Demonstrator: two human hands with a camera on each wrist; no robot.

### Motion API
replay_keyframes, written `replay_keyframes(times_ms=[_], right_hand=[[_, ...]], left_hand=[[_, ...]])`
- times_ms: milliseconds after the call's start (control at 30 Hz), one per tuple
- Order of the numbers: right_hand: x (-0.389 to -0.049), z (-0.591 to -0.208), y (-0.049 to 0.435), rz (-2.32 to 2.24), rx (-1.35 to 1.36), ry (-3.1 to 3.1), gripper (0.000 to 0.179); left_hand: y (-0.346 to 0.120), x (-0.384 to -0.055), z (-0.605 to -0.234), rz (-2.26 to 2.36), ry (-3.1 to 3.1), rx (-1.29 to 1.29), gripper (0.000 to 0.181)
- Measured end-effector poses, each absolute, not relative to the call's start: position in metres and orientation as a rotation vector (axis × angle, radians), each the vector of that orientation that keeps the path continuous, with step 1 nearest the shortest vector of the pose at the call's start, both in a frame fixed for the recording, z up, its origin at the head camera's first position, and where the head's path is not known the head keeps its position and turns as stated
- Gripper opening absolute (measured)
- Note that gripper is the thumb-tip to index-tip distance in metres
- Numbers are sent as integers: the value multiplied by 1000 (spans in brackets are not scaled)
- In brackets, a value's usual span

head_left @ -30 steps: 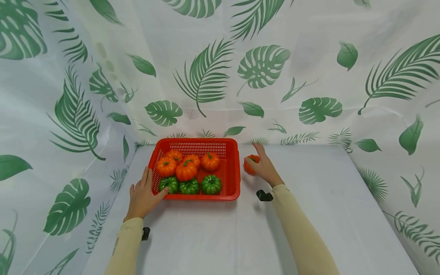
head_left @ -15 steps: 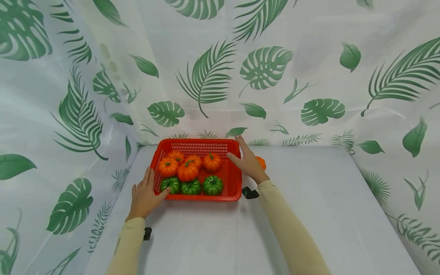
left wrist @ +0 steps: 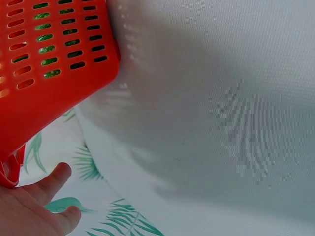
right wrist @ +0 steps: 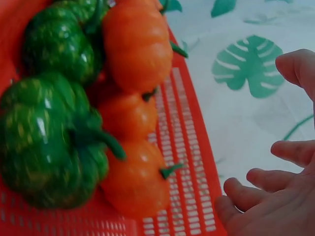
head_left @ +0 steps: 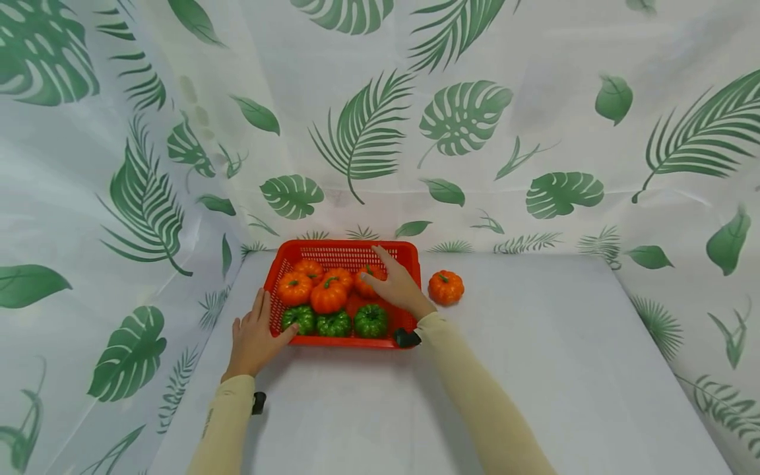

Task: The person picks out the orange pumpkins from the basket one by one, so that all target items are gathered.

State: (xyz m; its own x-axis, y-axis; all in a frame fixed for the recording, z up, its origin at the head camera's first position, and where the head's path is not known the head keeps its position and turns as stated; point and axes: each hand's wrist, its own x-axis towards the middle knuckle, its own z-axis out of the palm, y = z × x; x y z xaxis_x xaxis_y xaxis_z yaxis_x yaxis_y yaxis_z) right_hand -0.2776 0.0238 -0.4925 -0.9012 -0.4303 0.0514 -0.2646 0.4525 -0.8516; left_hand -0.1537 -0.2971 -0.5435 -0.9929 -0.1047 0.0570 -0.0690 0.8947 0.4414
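Observation:
A red plastic basket (head_left: 350, 342) holds several orange pumpkins (head_left: 328, 295) and three green pumpkins (head_left: 371, 321), all small and glossy. My left hand (head_left: 255, 340) rests at its front left corner, thumb over the front rim and fingers along the left side. In the left wrist view, outstretched fingers (left wrist: 51, 183) show just below the rim. My right hand (head_left: 396, 287) hovers over the basket's right part, fingers spread, overlapping the rightmost orange pumpkin (head_left: 361, 289). Nothing is in its grasp; the right wrist view shows the fingers (right wrist: 256, 194) apart from the pumpkins.
One more orange pumpkin (head_left: 446, 287) sits on the white table (head_left: 534, 343), just right of the basket. A white sheet with green leaf prints (head_left: 475, 218) hangs behind the table and along both sides.
My right hand has left the orange pumpkin on the table and moved left over the basket, uncovering that pumpkin. My left hand stays on the basket's corner.

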Motion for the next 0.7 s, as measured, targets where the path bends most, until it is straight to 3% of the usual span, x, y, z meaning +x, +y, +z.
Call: replay_keyframes(times_ms=[700], right_hand=[[-271,-506,-39,-1266,-767,2428,80]], left_hand=[[-299,-155,-544,-715,-2975,144,111]])
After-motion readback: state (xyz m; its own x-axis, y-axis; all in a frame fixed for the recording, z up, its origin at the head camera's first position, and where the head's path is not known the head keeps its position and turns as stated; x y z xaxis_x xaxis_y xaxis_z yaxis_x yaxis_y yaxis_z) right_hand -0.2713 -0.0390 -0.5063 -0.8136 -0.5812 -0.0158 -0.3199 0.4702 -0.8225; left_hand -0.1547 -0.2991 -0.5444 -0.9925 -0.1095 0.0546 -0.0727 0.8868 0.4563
